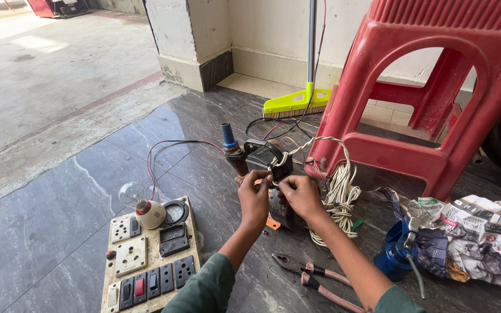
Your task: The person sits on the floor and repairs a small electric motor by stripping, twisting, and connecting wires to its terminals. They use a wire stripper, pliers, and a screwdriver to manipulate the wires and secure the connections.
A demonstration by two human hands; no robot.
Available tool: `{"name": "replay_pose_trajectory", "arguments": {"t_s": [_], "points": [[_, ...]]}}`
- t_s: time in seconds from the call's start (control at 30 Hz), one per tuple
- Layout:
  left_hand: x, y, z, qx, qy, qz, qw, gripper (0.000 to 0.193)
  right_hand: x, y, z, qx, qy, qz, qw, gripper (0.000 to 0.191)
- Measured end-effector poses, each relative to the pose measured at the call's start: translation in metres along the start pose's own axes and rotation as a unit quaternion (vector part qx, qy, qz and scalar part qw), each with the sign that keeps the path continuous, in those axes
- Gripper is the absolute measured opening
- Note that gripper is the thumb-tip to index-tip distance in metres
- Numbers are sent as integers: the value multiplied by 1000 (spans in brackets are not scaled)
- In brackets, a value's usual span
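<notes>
- A switchboard lies on the dark floor at the lower left, with sockets, rocker switches, two meters and a clear bulb in a white holder.
- Red and black wires loop from the board toward the motor.
- The motor, a small dark unit, stands on the floor at the centre, with a blue-tipped pipe at its left.
- The left hand is closed, fingertips pinched on a white cord just in front of the motor.
- The right hand sits just beside it, also pinching the cord; the two nearly touch.
- Pliers with pink grips lie open on the floor below the hands.
- The cord's coil is heaped right of the motor, against the stool's leg.
- A broom with a yellow-green head leans on the wall behind.
- A red stool stands at the right.
- A blue can rests beside crumpled newspaper at the far right.
</notes>
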State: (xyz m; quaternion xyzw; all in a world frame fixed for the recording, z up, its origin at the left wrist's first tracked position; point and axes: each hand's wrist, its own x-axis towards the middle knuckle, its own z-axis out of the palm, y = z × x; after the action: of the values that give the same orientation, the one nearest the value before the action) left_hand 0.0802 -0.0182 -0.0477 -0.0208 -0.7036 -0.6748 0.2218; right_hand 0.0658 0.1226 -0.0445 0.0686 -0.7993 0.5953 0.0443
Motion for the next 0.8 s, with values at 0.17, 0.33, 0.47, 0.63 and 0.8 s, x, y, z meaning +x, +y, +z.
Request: {"name": "replay_pose_trajectory", "arguments": {"t_s": [0.17,0.33,0.47,0.63,0.8], "points": [[0,-4,-1,11,17,-6,1000,17,-2,-7,-1,-57,2,-36,998,24],[-3,-4,3,19,22,27,999,16,-7,-15,-8,-123,16,-83,989,24],[-9,-1,-1,70,47,121,989,17,-9,-21,-20,-209,75,-209,952,24],[-24,14,0,140,51,149,978,19,-22,-38,-43,-219,50,-154,962,27],[-42,42,13,118,-38,89,988,22,-43,-65,-73,-244,62,-147,957,28]]}}
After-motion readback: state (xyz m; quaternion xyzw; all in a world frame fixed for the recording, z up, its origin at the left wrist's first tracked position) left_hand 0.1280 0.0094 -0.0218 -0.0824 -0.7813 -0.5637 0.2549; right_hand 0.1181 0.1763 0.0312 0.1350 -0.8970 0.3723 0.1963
